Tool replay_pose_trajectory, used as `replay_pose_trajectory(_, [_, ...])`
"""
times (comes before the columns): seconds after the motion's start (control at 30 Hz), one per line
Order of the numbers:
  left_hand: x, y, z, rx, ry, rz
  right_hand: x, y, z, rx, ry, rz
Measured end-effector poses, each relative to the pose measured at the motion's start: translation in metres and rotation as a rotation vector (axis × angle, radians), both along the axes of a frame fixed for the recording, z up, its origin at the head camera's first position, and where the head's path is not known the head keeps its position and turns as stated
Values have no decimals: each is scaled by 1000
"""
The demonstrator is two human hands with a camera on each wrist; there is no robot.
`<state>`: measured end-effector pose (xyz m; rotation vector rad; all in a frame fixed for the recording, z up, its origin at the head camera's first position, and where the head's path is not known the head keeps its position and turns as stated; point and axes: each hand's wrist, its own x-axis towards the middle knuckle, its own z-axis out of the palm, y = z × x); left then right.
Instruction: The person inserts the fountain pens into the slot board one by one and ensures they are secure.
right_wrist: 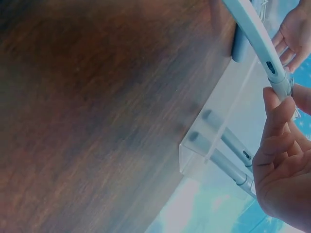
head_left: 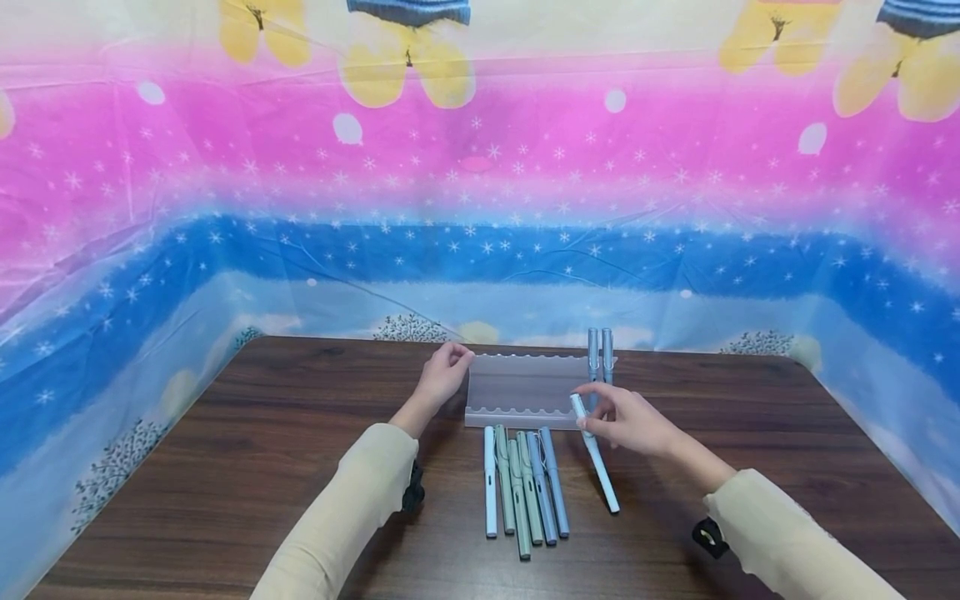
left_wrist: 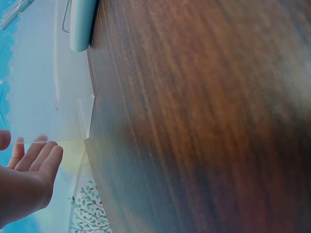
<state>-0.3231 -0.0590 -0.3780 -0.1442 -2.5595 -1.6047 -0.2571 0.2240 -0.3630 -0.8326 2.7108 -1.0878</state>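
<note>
A pale blue pen [head_left: 597,462] is pinched near its upper end between thumb and fingers of my right hand [head_left: 632,421]; it slants down toward me. My left hand [head_left: 442,373] is at the left edge of a frosted clear pen rack [head_left: 525,379] with scalloped edges. In the left wrist view, its fingertips [left_wrist: 39,141] show blurred behind that edge, with the thumb in front. Two silvery-blue pens [head_left: 600,346] lean upright in notches at the rack's right end; their lower ends show through the front lip in the right wrist view.
Several capped pens in pale blue, green [head_left: 517,500] and darker blue [head_left: 555,483] lie side by side in front of the rack. All stand on a dark wooden table [head_left: 300,417]. A printed pink and blue cloth [head_left: 480,175] hangs behind and along both sides.
</note>
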Motion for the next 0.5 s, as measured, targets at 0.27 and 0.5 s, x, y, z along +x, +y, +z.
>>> replay_pose_trajectory(0.27, [-1,0,0,0,-8,2,-3,0,2,-36,9,-46])
replay_pose_trajectory(0.5, [-1,0,0,-3,-14,3,-8,1,3,-75,27,-74])
